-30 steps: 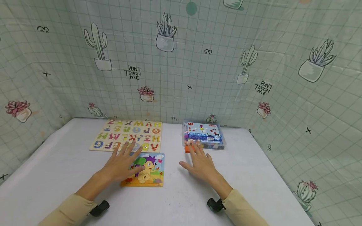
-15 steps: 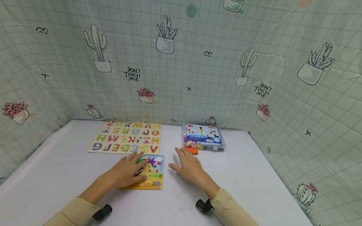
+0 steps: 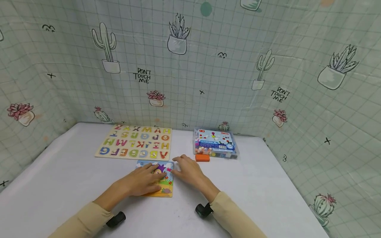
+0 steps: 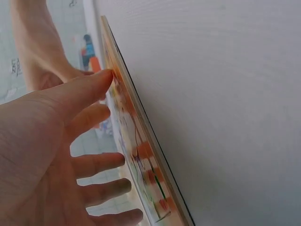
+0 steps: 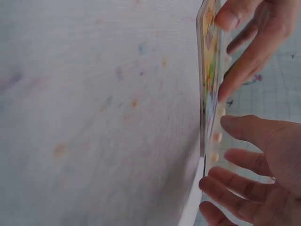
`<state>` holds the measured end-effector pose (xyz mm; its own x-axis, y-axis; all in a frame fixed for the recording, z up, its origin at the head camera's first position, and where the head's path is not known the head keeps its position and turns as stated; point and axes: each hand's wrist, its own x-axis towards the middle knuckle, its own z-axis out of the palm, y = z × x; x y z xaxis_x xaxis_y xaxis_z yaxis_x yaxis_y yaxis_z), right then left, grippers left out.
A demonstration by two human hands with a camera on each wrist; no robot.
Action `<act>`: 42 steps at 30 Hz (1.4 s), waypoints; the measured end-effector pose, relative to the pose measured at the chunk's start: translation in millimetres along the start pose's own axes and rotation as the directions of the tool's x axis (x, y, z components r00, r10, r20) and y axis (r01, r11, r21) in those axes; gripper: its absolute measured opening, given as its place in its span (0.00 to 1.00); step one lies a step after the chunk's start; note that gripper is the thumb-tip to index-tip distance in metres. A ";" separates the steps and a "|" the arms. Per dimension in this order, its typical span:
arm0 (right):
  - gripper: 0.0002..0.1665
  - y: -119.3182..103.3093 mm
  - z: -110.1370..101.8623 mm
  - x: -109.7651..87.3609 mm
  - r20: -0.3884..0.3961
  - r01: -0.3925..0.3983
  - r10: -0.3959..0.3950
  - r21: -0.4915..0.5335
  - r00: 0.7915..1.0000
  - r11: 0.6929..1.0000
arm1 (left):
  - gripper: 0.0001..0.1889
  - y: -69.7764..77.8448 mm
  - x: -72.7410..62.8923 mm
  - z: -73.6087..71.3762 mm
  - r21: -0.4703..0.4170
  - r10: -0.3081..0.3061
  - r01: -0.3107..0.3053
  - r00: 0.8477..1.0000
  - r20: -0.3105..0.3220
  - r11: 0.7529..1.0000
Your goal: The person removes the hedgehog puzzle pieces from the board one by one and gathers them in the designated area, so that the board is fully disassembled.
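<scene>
A flat picture puzzle (image 3: 166, 190) showing a purple-haired cartoon hedgehog lies on the white table. My left hand (image 3: 141, 182) is spread over its left and middle part, hiding much of the picture. In the left wrist view, the thumb and fingertips of that hand come right down to the puzzle's face (image 4: 148, 150). My right hand (image 3: 190, 172) is at the puzzle's upper right corner, thumb and fingers apart. Seen from the right wrist, the right thumb (image 5: 235, 125) is right by the board's edge, and the loosely bent fingers hold nothing.
Behind the puzzle lies a wooden alphabet board (image 3: 134, 144) with colored letters. At the back right is a clear plastic case (image 3: 215, 142) with a blue printed sheet, and an orange block (image 3: 202, 158) in front of it. A patterned curtain (image 3: 184, 76) encloses the table.
My right hand has moved left from near the orange block to the puzzle's upper right corner. The left hand has shifted right and lower across the puzzle. The orange block is now uncovered.
</scene>
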<state>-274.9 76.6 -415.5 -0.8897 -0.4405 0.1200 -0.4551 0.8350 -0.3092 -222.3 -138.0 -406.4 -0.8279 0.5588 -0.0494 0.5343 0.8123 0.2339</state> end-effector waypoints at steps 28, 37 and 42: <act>0.09 4.0 10.2 31.7 0.081 -0.011 -0.006 0.214 0.997 0.977 | 0.23 7.4 5.5 -0.7 0.004 0.005 -0.005 0.999 0.054 1.000; 0.07 2.1 10.0 34.8 0.104 -0.008 -0.018 0.246 0.994 0.969 | 0.23 6.5 2.8 4.1 0.002 -0.028 0.027 0.999 0.044 1.000; 0.06 4.6 7.4 36.8 0.132 -0.040 0.003 0.273 0.991 0.961 | 0.23 8.9 4.1 3.4 -0.006 -0.012 0.012 0.999 0.039 1.000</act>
<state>-309.5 61.8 -419.4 -0.8787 -0.4774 -0.0065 -0.3924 0.7298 -0.5598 -220.3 -128.0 -407.8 -0.8269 0.5552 -0.0898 0.5233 0.8180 0.2389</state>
